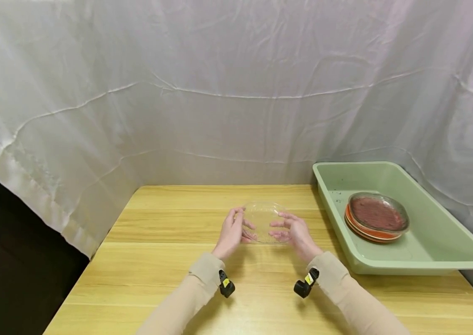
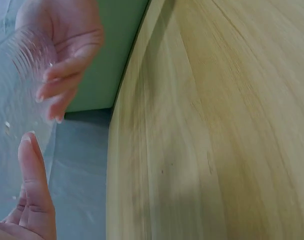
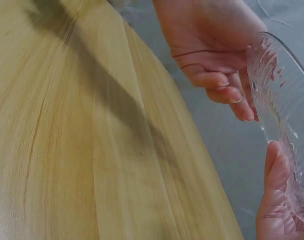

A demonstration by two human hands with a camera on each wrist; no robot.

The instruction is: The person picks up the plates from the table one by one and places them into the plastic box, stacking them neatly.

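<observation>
Between the two hands a clear glass plate (image 1: 263, 217) is held up above the wooden table. The left hand (image 1: 233, 231) grips its left side, and the right hand (image 1: 296, 232) holds the right side, with fingers spread behind the see-through glass. In the right wrist view the glass plate (image 3: 287, 100) shows a rippled wall with water drops, and the right thumb (image 3: 277, 175) lies against it. The left wrist view has the plate (image 2: 16, 85) cut off by the frame's left edge, with the left thumb (image 2: 34, 175) below.
A pale green basin (image 1: 357, 263) stands on the right of the table (image 1: 169, 279). Inside it is a stack of orange-rimmed plates (image 1: 370, 234) topped by a clear glass dish (image 1: 376, 211). Grey-white curtains (image 1: 236, 116) hang behind the table.
</observation>
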